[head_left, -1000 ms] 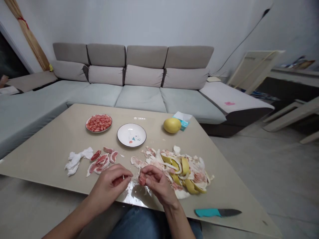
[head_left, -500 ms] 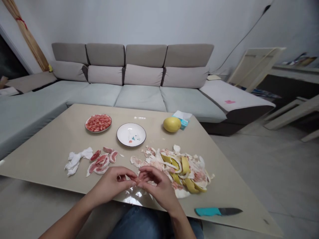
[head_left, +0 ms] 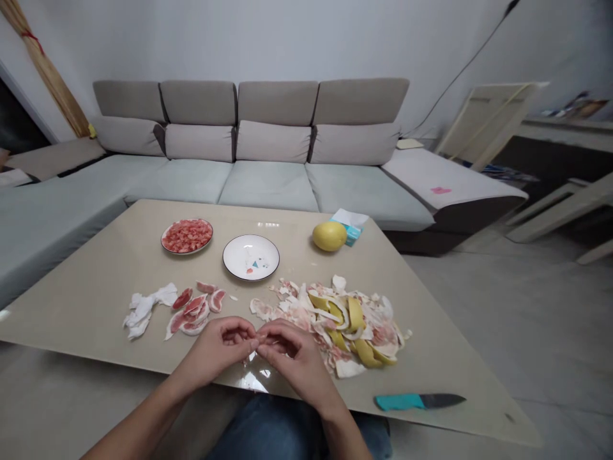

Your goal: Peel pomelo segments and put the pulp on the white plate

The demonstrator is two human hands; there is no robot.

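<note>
My left hand (head_left: 219, 348) and my right hand (head_left: 297, 361) meet fingertip to fingertip over the table's near edge, both closed in a pinch. Between them is a small pinkish piece of pomelo, mostly hidden by the fingers. Just beyond my left hand lie several red pomelo segments (head_left: 195, 310) with white skin on them. Right of my right hand spreads a heap of yellow pomelo peel (head_left: 355, 316) with white pith and torn membranes. Further back, a white plate (head_left: 261, 246) with a dark rim holds no food. Left of it, another plate (head_left: 165, 246) is heaped with red pomelo flesh (head_left: 188, 235).
A knife (head_left: 421, 401) with a turquoise handle lies near the table's front right edge. A whole yellow pomelo (head_left: 329, 236) sits beside a blue tissue pack (head_left: 353, 233). Crumpled white tissue (head_left: 142, 313) lies at left. Behind the table (head_left: 96, 281) stands a grey sofa (head_left: 268, 182).
My fingertips have drawn closer together and cover more of the pinkish piece. The hands have shifted slightly up and left. Things on the table stay in place; the view has shifted a little.
</note>
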